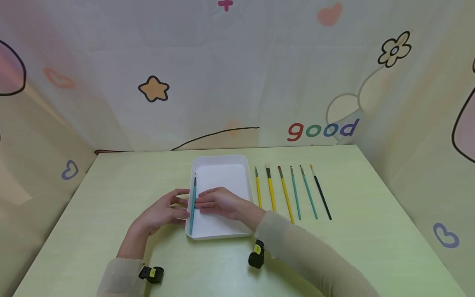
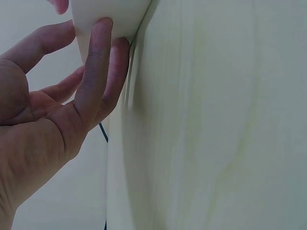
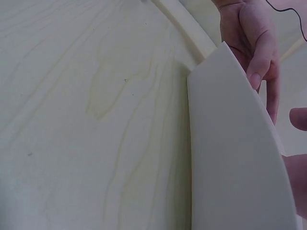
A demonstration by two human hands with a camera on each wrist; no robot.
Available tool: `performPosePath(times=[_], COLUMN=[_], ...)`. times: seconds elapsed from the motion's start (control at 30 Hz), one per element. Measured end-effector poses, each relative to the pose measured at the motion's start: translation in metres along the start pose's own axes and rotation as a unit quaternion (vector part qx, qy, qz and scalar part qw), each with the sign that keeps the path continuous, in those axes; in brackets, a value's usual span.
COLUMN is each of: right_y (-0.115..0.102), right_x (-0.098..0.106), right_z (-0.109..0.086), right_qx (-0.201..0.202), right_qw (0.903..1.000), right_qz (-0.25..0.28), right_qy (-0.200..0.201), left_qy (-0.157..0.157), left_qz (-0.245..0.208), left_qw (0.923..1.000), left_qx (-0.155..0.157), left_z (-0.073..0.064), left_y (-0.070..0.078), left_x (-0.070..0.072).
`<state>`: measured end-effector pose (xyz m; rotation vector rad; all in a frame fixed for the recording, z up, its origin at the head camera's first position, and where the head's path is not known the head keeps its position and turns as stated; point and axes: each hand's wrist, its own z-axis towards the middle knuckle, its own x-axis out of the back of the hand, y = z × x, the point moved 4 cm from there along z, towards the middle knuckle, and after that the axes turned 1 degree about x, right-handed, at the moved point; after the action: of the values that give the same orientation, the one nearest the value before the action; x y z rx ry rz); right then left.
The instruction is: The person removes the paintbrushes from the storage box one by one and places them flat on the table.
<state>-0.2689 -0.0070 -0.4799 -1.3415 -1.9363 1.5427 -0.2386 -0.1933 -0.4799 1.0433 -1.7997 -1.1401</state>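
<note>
A white tray lies on the table, with a teal paintbrush lengthwise along its left side. My left hand is at the tray's left outer wall, fingers spread and touching it. The left wrist view shows those fingers against the tray's white wall. My right hand reaches over the tray floor from the right. Its fingertips are beside or touching the paintbrush; contact is unclear. In the right wrist view the tray's side wall hides most of the right hand.
Right of the tray several paintbrushes lie in a row: yellow-handled ones, teal ones and a dark one. My right forearm overlaps the lower ends of some. A printed cloth stands behind the table.
</note>
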Motion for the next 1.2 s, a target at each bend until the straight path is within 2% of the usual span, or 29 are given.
performPosePath(times=[0.27,0.57,0.9,1.2], right_y=[-0.001,-0.001,0.004,0.002], right_x=[0.002,-0.011,-0.020,-0.020], right_z=[0.010,0.018,0.025,0.023], right_qx=[0.009,0.040,0.027,0.028], right_qw=[0.9988,0.9911,0.9850,0.9832], right_qz=[-0.034,-0.112,-0.130,-0.141], right_qy=[0.035,0.060,0.110,0.113], left_qy=[-0.001,-0.006,-0.019,-0.020], left_qz=[0.000,-0.003,-0.009,-0.011], left_qw=[1.0000,0.9999,0.9995,0.9994], left_qx=[-0.004,-0.011,-0.025,-0.024], left_z=[0.000,-0.001,-0.003,-0.002], left_y=[0.001,0.002,0.002,0.002], left_x=[0.001,0.003,0.002,0.001])
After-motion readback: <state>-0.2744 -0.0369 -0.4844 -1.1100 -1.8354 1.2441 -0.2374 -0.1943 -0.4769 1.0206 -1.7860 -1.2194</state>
